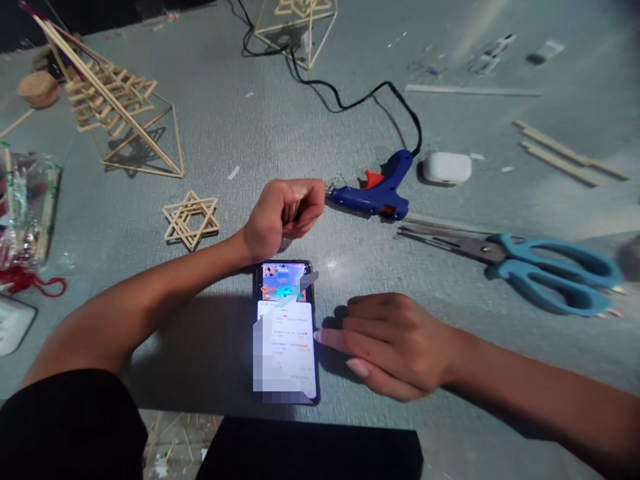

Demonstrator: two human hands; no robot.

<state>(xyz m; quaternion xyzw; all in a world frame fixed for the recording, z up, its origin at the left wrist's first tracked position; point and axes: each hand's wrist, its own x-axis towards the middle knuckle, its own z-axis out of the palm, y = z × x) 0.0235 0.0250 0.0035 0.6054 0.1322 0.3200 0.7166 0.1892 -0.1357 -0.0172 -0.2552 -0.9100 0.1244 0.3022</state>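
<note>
A phone (289, 347) with a lit screen lies flat on the table in front of me; part of its display is blurred out. My right hand (400, 347) is beside it, index finger stretched to the screen's right edge, the other fingers bent and nothing held. Above the phone, my left hand (290, 213) rests curled in a loose fist, with nothing visible inside. Close to its knuckles is the nozzle of a blue glue gun (370, 200) with a red trigger, lying on its side. A six-pointed star of thin sticks (191, 221) lies left of that hand.
Blue-handled scissors (510, 253) and a white earbud case (447, 168) lie right of the glue gun. A black cord (345, 107) runs backward. Stick frames (135, 133) stand at the back left, near a plastic bag of sticks (30, 207). Loose sticks (565, 150) lie right.
</note>
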